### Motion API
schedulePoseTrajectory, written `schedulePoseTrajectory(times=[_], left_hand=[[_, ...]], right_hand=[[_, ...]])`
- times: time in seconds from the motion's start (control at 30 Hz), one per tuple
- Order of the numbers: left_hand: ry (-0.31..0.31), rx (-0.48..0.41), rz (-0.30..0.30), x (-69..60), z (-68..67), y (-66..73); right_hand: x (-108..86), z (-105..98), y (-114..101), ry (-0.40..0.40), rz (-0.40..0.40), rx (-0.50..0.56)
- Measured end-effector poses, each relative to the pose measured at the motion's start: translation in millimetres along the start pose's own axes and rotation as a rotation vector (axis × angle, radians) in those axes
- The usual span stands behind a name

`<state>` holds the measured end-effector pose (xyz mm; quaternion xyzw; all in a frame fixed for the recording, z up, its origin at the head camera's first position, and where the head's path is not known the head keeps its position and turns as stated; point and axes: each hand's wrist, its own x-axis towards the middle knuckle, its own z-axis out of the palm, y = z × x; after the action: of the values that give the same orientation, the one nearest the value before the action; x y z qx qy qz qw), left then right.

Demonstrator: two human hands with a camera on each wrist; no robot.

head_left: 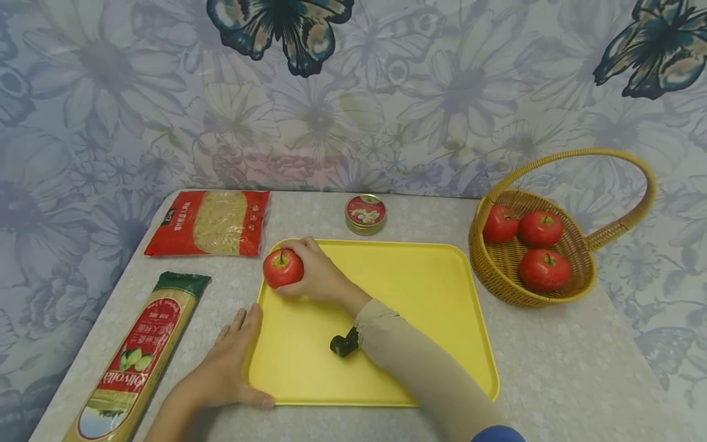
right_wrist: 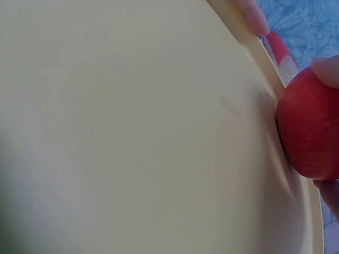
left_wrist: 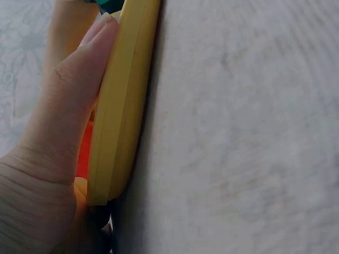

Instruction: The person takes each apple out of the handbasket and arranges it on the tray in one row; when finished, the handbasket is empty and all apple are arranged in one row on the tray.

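In the head view my right hand point(head_left: 312, 270) grips a red apple point(head_left: 283, 267) from its right side, at the back left corner of a yellow tray point(head_left: 381, 319). The right wrist view shows the apple point(right_wrist: 310, 127) against the tray's rim, with fingertips point(right_wrist: 327, 71) on it. My left hand point(head_left: 226, 362) spans the tray's front left corner with fingers outstretched along the left edge. Its thumb point(left_wrist: 79, 79) lies against the tray's edge point(left_wrist: 119, 106) in the left wrist view.
At the right stands a wicker basket point(head_left: 587, 270) with three red apples point(head_left: 544, 270). A round tin point(head_left: 366, 214) sits behind the tray. A red noodle packet point(head_left: 210, 222) lies at the back left, and a long spaghetti packet point(head_left: 138, 362) along the left side.
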<state>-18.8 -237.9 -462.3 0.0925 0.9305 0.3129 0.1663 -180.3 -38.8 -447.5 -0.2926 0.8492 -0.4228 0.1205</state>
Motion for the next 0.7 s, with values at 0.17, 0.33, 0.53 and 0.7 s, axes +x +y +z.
schedulePoseTrajectory(times=[0.17,0.33,0.53,0.7], left_hand=[[0.003,-0.002,0.005,0.3,0.5,0.5],[-0.002,0.020,-0.013,1.6,-1.3,2.3],[0.002,0.016,-0.010,1.0,-1.0,3.4],[0.007,0.022,-0.007,0.7,0.5,1.9]], right_hand=[[-2.6,0,0,0.004,0.018,0.007],[-5.1,-2,0,-0.010,0.036,0.017],[-4.3,-3,2,-0.025,0.020,-0.015],[-10.6,-12,-2,-0.006,0.006,-0.040]])
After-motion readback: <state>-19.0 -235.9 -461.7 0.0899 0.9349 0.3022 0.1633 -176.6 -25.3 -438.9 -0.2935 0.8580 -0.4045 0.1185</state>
